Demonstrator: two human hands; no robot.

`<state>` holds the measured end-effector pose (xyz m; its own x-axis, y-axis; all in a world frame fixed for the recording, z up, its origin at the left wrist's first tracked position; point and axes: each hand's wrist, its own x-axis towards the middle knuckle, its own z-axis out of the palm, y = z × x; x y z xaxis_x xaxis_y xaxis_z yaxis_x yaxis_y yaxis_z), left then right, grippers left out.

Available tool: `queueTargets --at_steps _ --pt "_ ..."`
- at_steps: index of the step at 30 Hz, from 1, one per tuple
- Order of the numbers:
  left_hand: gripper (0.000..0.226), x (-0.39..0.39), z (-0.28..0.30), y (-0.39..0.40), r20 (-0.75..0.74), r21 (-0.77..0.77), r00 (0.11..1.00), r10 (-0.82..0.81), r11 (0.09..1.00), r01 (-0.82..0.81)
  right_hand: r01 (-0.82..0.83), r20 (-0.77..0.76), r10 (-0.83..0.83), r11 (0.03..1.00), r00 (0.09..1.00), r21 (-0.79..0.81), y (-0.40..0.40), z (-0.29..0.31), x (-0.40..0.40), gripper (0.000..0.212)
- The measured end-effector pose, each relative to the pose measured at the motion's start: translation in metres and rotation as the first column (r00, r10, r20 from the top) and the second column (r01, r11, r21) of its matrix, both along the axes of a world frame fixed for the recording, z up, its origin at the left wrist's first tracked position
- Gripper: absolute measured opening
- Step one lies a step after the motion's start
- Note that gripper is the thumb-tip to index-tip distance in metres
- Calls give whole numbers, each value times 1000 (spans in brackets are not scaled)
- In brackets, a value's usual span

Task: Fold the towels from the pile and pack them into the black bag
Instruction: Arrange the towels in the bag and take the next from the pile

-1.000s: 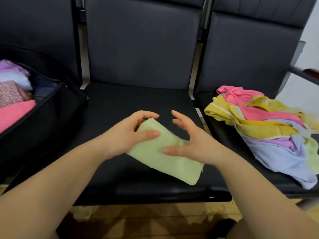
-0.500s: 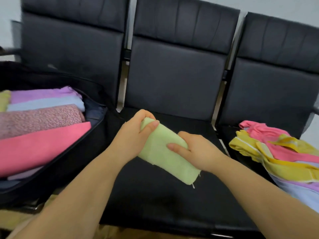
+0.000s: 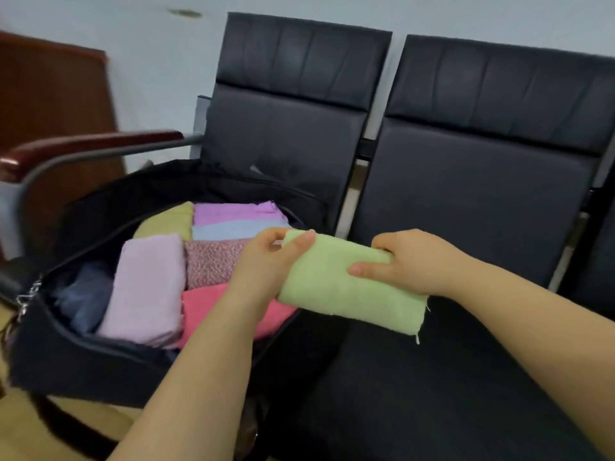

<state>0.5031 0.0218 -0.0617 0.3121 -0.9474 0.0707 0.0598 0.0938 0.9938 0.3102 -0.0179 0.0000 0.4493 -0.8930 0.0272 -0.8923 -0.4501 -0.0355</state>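
A folded light green towel (image 3: 349, 287) is held in the air between both hands, over the right rim of the black bag (image 3: 83, 357). My left hand (image 3: 266, 264) grips its left end with thumb on top. My right hand (image 3: 409, 261) grips its right upper edge, thumb on the front face. The bag stands open on the left chair seat and holds several folded towels: lilac (image 3: 146, 287), speckled pink (image 3: 213, 264), bright pink (image 3: 206, 311), purple (image 3: 233, 211), pale blue (image 3: 233, 229) and yellow-green (image 3: 166, 221). The towel pile is out of view.
Black padded chairs (image 3: 466, 201) stand in a row; the seat under my right arm (image 3: 416, 394) is bare. A chair armrest with a reddish-brown pad (image 3: 83, 144) curves past the bag's left side. A wooden panel (image 3: 50, 104) stands at the far left.
Both hands closed on the green towel, lifted it off the middle seat and carried it left to the bag's edge. The view swung left, so the pile left the frame.
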Motion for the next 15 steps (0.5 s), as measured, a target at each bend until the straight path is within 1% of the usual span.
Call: queueTargets --at_steps 2,4,6,8,9,11,13,15 --pt "19 22 -2 3 48 10 994 98 995 -99 -3 -10 3 999 1000 -41 -13 0 22 57" --pt "25 41 -5 7 101 10 979 177 984 -178 -12 53 14 999 998 -39 -24 -3 45 55" --pt "28 58 -9 10 160 13 953 257 965 -262 -26 169 23 1000 985 13 -32 -9 68 53" --pt "36 74 -14 10 184 20 929 322 943 -331 -38 315 22 998 949 45 -38 -17 88 44" --pt "38 80 -16 12 187 31 922 340 936 -351 -36 393 15 998 920 48 -41 -21 96 39" --pt "34 90 -18 13 199 71 917 346 928 -366 -10 524 -27 998 851 69 -46 -31 108 34" --pt "27 97 -20 14 244 129 914 325 923 -363 11 605 -83 992 792 122 -49 -44 117 35" --pt "26 100 -22 15 318 185 908 273 921 -342 25 655 -133 985 744 171 -51 -59 123 37"
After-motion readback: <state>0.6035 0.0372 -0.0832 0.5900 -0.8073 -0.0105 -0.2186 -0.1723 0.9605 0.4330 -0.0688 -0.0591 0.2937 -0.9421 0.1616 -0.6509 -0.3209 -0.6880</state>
